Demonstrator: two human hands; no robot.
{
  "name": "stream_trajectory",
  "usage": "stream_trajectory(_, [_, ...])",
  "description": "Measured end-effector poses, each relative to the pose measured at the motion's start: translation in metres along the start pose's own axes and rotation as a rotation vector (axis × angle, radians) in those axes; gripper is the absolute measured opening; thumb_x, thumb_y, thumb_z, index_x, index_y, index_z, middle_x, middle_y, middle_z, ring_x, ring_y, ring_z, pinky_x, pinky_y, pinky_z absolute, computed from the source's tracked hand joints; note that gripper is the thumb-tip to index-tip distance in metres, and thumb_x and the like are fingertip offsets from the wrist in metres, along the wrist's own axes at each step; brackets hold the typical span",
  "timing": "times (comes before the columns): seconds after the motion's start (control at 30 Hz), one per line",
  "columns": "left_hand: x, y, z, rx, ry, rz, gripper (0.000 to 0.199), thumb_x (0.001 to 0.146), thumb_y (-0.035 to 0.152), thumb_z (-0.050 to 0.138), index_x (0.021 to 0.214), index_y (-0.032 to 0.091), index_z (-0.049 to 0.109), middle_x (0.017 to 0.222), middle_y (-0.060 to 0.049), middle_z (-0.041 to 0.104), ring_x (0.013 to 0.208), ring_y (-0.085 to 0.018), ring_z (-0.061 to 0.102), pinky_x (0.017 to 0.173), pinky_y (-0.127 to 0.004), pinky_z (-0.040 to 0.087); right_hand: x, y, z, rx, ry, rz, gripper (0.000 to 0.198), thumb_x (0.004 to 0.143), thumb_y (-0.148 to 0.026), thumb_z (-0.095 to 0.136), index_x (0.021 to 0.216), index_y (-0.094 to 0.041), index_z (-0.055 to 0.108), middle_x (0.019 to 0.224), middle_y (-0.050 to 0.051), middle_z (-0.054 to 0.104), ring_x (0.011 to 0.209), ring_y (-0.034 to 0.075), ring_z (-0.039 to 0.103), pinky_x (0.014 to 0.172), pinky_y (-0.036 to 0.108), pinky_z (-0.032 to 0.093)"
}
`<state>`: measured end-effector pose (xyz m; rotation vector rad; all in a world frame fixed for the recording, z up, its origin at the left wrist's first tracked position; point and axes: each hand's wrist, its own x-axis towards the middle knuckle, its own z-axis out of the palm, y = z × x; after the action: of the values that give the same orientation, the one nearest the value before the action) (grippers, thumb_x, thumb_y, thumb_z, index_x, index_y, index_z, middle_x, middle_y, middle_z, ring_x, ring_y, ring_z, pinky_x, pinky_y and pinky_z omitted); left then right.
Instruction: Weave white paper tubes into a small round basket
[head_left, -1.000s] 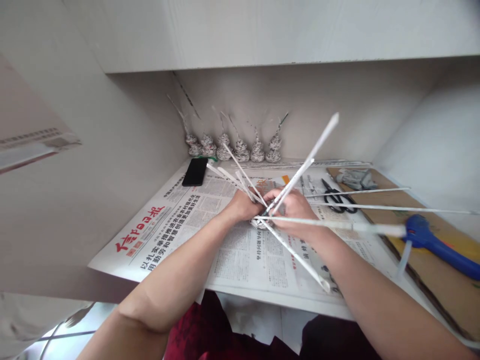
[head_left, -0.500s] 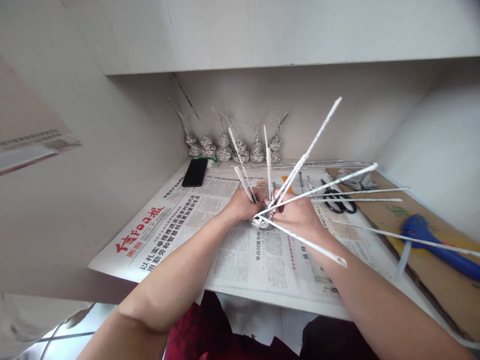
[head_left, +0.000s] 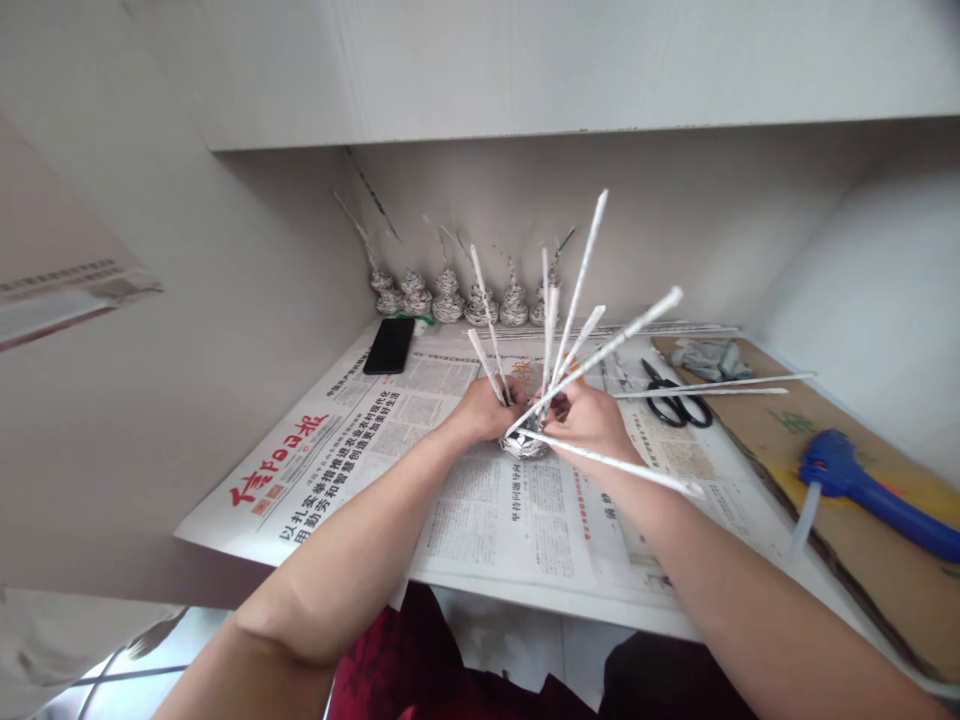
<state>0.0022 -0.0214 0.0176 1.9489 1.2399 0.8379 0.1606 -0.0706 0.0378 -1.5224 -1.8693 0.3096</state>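
Note:
Between my hands, low over the newspaper, is a small woven paper base of rolled newspaper, with several white paper tubes fanning up and out of it. My left hand is closed on the base's left side, its thumb by the tubes there. At the right side my right hand pinches the weave and the tubes near their lower ends. One tube points toward me across my right wrist. The fingertips of both hands are partly hidden behind the tubes.
Several gourd-shaped woven paper pieces line the back wall. A black phone lies at back left. To the right are black scissors, cardboard, a crumpled grey cloth or plastic and a blue glue gun. A shelf edge hangs overhead.
The right-hand tubes have swung left and more upright. A long tube stretching over the glue gun is no longer there. My right hand has shifted slightly; my left hand stays put.

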Motion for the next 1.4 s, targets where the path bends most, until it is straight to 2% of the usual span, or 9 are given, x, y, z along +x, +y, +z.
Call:
stream_trajectory(0.1, [0.000,-0.001,0.002,-0.038,0.010,-0.033,0.014,0.064,0.025,0.065,0.069,0.013,0.062,0.060,0.001,0.059,0.056,-0.010,0.051,0.052,-0.020,0.040,0.007,0.017,0.008,0.126,-0.001,0.073,0.020,0.067,-0.020,0.059,0.086,-0.021,0.065,0.072,0.000,0.069,0.064,0.017,0.063,0.059,0.026,0.046])
stream_trajectory(0.27, [0.002,-0.003,0.004,-0.048,0.027,-0.019,0.011,0.062,0.022,0.065,0.067,0.014,0.060,0.060,0.002,0.058,0.055,-0.009,0.049,0.052,-0.020,0.038,0.016,0.036,0.023,0.412,-0.031,0.218,0.015,0.064,-0.022,0.062,0.079,-0.020,0.065,0.071,0.001,0.070,0.063,0.017,0.065,0.057,0.025,0.049])
stream_trajectory(0.4, [-0.001,0.003,0.003,-0.041,0.015,-0.029,0.008,0.062,0.019,0.063,0.066,0.014,0.059,0.059,0.003,0.057,0.053,-0.008,0.049,0.051,-0.019,0.038,0.018,0.033,0.025,0.659,-0.065,0.396,0.012,0.062,-0.019,0.064,0.074,-0.020,0.064,0.064,0.002,0.068,0.056,0.018,0.063,0.049,0.026,0.049])
stream_trajectory(0.5, [-0.003,0.006,0.002,-0.045,0.001,-0.036,0.007,0.063,0.018,0.062,0.067,0.015,0.058,0.058,0.004,0.056,0.053,-0.007,0.048,0.051,-0.019,0.037,0.018,0.027,0.021,0.761,-0.095,0.540,0.014,0.061,-0.017,0.063,0.074,-0.019,0.063,0.063,0.003,0.067,0.052,0.018,0.062,0.045,0.028,0.049])
stream_trajectory(0.6, [-0.001,0.002,0.003,-0.025,0.031,-0.008,0.006,0.065,0.019,0.062,0.068,0.015,0.057,0.058,0.003,0.057,0.053,-0.008,0.048,0.051,-0.019,0.037,0.019,0.024,0.018,0.832,-0.096,0.598,0.017,0.060,-0.014,0.063,0.076,-0.019,0.063,0.063,0.002,0.066,0.051,0.017,0.061,0.046,0.028,0.049])
stream_trajectory(0.8, [0.003,-0.007,0.005,0.001,0.086,0.082,0.007,0.069,0.020,0.061,0.070,0.016,0.056,0.061,0.003,0.057,0.056,-0.009,0.049,0.053,-0.020,0.037,0.020,0.025,0.019,1.030,-0.079,0.536,0.020,0.057,-0.013,0.067,0.076,-0.018,0.062,0.061,-0.001,0.064,0.051,0.013,0.057,0.047,0.025,0.048])
stream_trajectory(1.03, [0.001,-0.003,0.003,0.059,0.079,0.175,0.002,0.073,0.016,0.057,0.072,0.016,0.055,0.065,0.002,0.057,0.061,-0.009,0.049,0.059,-0.022,0.038,0.020,0.021,0.012,1.149,-0.063,0.584,0.030,0.054,-0.007,0.063,0.081,-0.020,0.064,0.058,-0.003,0.060,0.049,0.011,0.053,0.045,0.023,0.044])
stream_trajectory(1.23, [0.002,-0.005,0.004,0.055,0.092,0.231,0.004,0.073,0.013,0.056,0.072,0.016,0.055,0.068,0.002,0.057,0.065,-0.011,0.050,0.063,-0.023,0.039,0.018,0.017,0.013,1.127,0.055,0.410,0.026,0.054,-0.015,0.070,0.079,-0.019,0.064,0.064,-0.004,0.062,0.053,0.010,0.054,0.051,0.024,0.045])
stream_trajectory(1.4, [0.002,-0.004,0.004,0.053,0.096,0.294,0.007,0.073,0.009,0.055,0.071,0.016,0.055,0.072,0.001,0.059,0.071,-0.012,0.052,0.068,-0.024,0.041,0.019,0.017,0.015,1.109,0.101,0.456,0.019,0.058,-0.016,0.066,0.076,-0.019,0.061,0.058,-0.004,0.059,0.051,0.010,0.052,0.049,0.024,0.045])
